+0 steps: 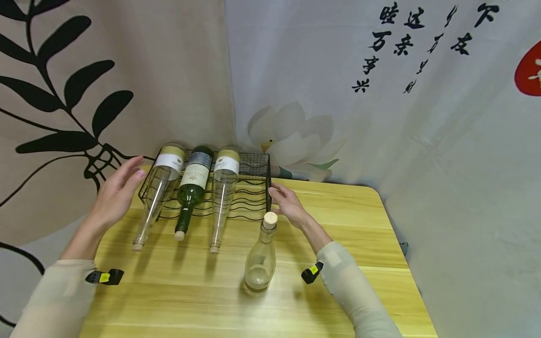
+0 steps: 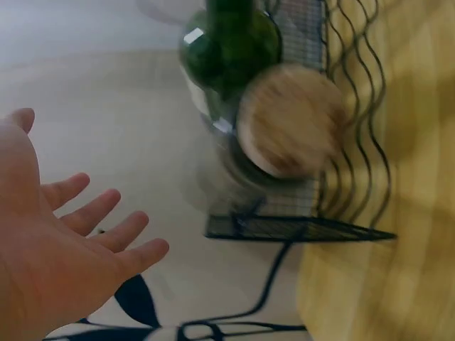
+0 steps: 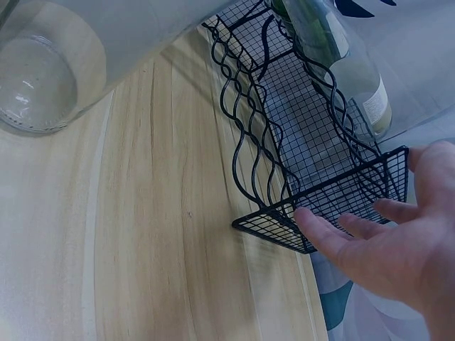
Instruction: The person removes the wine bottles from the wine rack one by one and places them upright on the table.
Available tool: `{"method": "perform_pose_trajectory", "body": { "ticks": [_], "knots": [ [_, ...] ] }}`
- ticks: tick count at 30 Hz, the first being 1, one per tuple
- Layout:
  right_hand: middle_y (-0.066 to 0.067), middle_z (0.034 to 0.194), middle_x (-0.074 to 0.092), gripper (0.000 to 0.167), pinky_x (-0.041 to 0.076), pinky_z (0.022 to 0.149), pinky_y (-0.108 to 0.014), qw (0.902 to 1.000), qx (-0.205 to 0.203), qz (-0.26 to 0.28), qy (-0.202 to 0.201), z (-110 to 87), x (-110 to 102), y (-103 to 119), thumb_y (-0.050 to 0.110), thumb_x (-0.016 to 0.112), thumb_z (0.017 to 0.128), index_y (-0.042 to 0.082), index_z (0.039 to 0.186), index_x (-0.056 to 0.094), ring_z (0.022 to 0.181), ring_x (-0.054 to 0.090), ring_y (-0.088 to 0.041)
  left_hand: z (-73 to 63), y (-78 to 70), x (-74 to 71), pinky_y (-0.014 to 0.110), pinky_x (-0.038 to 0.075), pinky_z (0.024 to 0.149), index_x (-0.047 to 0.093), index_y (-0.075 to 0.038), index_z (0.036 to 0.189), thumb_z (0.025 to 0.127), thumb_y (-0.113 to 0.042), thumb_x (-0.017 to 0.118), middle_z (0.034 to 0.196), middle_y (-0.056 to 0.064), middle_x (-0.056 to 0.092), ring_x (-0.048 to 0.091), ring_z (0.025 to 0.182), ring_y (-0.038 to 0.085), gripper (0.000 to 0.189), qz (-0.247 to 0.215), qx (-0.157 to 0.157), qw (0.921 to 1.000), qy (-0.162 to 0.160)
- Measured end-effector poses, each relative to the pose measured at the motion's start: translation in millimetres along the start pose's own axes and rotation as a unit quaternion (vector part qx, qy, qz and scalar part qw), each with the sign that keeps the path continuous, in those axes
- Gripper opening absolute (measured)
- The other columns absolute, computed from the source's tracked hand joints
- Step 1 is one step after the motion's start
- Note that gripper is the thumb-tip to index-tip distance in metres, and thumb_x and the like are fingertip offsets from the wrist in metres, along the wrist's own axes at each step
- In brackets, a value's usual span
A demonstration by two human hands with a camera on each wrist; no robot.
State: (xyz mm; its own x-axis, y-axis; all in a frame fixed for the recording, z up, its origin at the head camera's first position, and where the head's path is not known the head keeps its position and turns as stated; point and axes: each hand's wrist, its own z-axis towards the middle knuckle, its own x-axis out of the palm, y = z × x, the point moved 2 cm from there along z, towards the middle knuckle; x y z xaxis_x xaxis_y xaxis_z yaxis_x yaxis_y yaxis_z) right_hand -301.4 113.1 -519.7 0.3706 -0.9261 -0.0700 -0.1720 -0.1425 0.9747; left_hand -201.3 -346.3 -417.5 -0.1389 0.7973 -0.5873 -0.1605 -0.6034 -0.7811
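A black wire wine rack (image 1: pixel 255 164) stands near the back of the table with three corked bottles lying in it, necks forward. They are a clear bottle (image 1: pixel 156 197) at the left, a green bottle (image 1: pixel 195 174) and another clear bottle (image 1: pixel 221 197). My left hand (image 1: pixel 115 195) is held beside the rack's left end, fingers spread and palm bare in the left wrist view. At the rack's right end, the relaxed fingers of my right hand (image 1: pixel 289 204) rest against the mesh end panel (image 3: pixel 334 202). In front of that hand stands a clear corked bottle (image 1: pixel 259 267), upright.
The wooden table (image 1: pixel 338 291) carries the rack and the upright bottle. Behind it hang printed curtains (image 1: pixel 317 70), meeting in a corner. The upright bottle stands between my forearms, a little nearer the right one.
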Motion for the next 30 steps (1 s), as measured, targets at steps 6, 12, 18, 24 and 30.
{"method": "perform_pose_trajectory", "body": {
  "ticks": [6,12,18,24,30],
  "knots": [
    [-0.019,0.181,0.039,0.068,0.053,0.128,-0.066,1.0,-0.002,0.002,-0.002,-0.1,1,0,0.046,0.054,0.121,0.016,0.179,0.035,0.165,0.042,-0.049,7.5,27.4,2.6,0.089,0.024,0.13,0.023,-0.026,0.183,0.123,-0.052,0.033,0.189,0.018,0.025,0.028,0.165,0.064,0.066,-0.006,-0.035,0.9992,0.018],
    [-0.018,0.182,0.04,0.068,0.054,0.127,-0.065,1.0,0.0,0.0,-0.003,0.6,0,-1,0.047,0.054,0.121,0.017,0.179,0.035,0.165,0.043,-0.048,13.6,48.2,5.4,0.092,0.019,0.129,0.018,-0.019,0.183,0.123,-0.056,0.027,0.188,0.025,0.019,0.021,0.166,0.068,0.071,-0.01,-0.066,0.9972,0.033],
    [-0.017,0.182,0.04,0.068,0.055,0.126,-0.064,1.0,0.002,-0.005,-0.002,0.1,0,-1,0.047,0.054,0.121,0.017,0.179,0.035,0.164,0.044,-0.047,17.1,68.5,8.7,0.086,0.028,0.129,0.01,-0.014,0.183,0.122,-0.059,0.02,0.187,0.03,0.015,0.024,0.165,0.066,0.076,-0.029,-0.094,0.9932,0.063],
    [-0.016,0.182,0.04,0.07,0.055,0.127,-0.063,1.0,0.005,-0.005,-0.001,-1.4,0,0,0.049,0.054,0.12,0.017,0.179,0.034,0.164,0.044,-0.046,17.5,89.5,13.6,0.085,0.028,0.129,0.002,-0.007,0.182,0.122,-0.059,0.018,0.188,0.028,0.0,0.019,0.165,0.068,0.081,-0.077,-0.109,0.9853,0.108],
    [-0.017,0.182,0.039,0.071,0.055,0.127,-0.064,1.0,0.0,-0.006,0.001,-1.2,0,0,0.049,0.054,0.12,0.016,0.18,0.033,0.164,0.044,-0.047,15.8,101.5,17.4,0.068,0.039,0.134,-0.001,-0.005,0.181,0.121,-0.063,0.017,0.188,0.029,-0.003,0.02,0.165,0.069,0.086,-0.078,-0.12,0.9807,0.133]
  ]
}}
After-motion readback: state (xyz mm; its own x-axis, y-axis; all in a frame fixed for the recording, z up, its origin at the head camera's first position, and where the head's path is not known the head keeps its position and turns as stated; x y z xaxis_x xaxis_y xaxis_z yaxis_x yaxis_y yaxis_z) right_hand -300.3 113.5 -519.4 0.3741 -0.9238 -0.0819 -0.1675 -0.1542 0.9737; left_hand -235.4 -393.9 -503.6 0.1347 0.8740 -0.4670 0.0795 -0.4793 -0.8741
